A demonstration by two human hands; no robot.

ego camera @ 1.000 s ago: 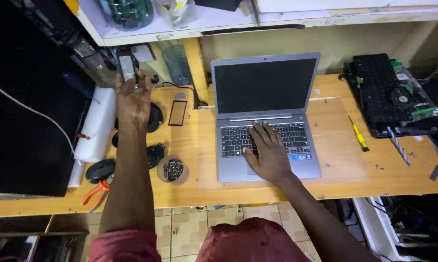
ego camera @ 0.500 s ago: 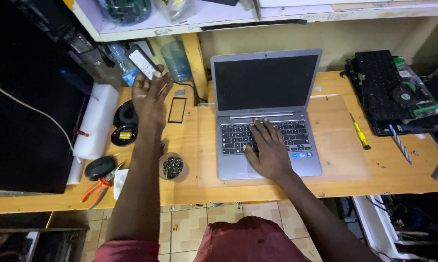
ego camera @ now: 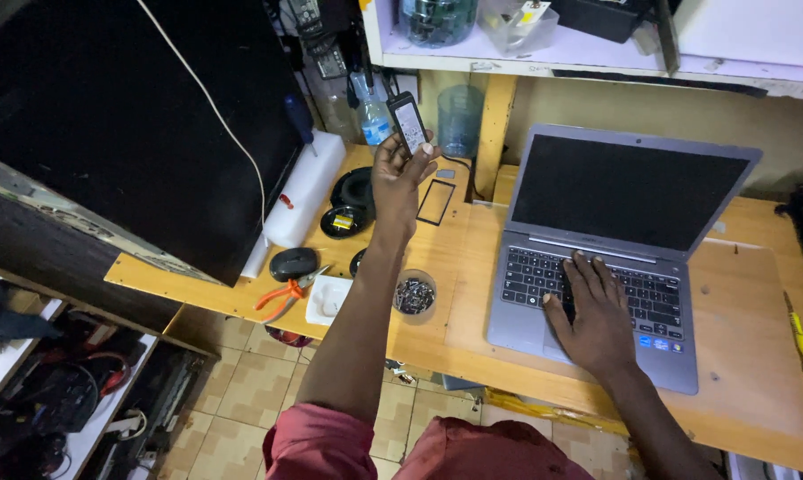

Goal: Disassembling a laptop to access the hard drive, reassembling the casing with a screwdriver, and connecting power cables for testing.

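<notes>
Head cam looking down at a cluttered wooden surface (ego camera: pixel 472 293). Left hand (ego camera: pixel 399 178) is raised above the back-left part of it, fingers (ego camera: pixel 423 153) pinched around the lower end of a small dark rectangular device (ego camera: pixel 408 121) with a pale face. So the device sits right in that grip, poking up and slightly away from the hand, its long axis running roughly upright with a bit of a tilt toward the shelf. It's well clear of the surface, up near a clear plastic bottle (ego camera: pixel 372 114) and a translucent cup (ego camera: pixel 460 120) at the back.

Right hand (ego camera: pixel 594 311) is flat on the grey laptop (ego camera: pixel 615 267), fingers spread loosely over the keyboard and palm rest, not gripping anything. Screen is dark. That hand is well apart from the device, so the left one is clearly the nearer.

Directly below the held device, a thin black rectangular frame (ego camera: pixel 435 202) lies flat, and closer in there's a small round tub of screws (ego camera: pixel 415 296). Orange-handled pliers (ego camera: pixel 286 293) and a black mouse (ego camera: pixel 293 263) sit off to the left.
</notes>
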